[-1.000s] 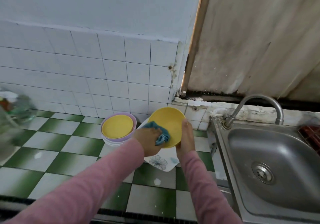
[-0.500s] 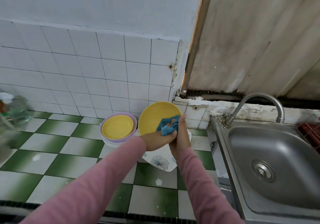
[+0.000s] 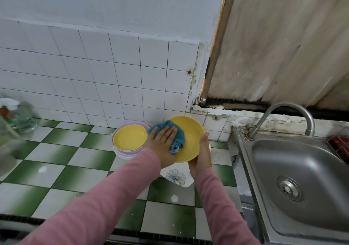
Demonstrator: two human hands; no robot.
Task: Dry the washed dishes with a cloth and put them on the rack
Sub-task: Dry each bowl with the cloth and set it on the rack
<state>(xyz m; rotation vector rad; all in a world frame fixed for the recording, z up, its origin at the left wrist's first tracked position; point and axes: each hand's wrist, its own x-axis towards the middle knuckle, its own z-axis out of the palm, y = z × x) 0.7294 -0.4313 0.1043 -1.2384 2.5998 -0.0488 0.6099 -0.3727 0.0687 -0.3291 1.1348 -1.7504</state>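
The right hand (image 3: 201,159) gripped the yellow plate (image 3: 190,140) by its rim, off the table (image 3: 75,178); the left hand (image 3: 163,144), fingers flat, pressed the cloth (image 3: 177,133) against it. Hard wiping could pry it loose onto the stack (image 3: 130,140) beyond.

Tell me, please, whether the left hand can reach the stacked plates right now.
Probably yes: the stacked plates sit beside the left hand with nothing between, though it is pressing the cloth on the yellow plate.
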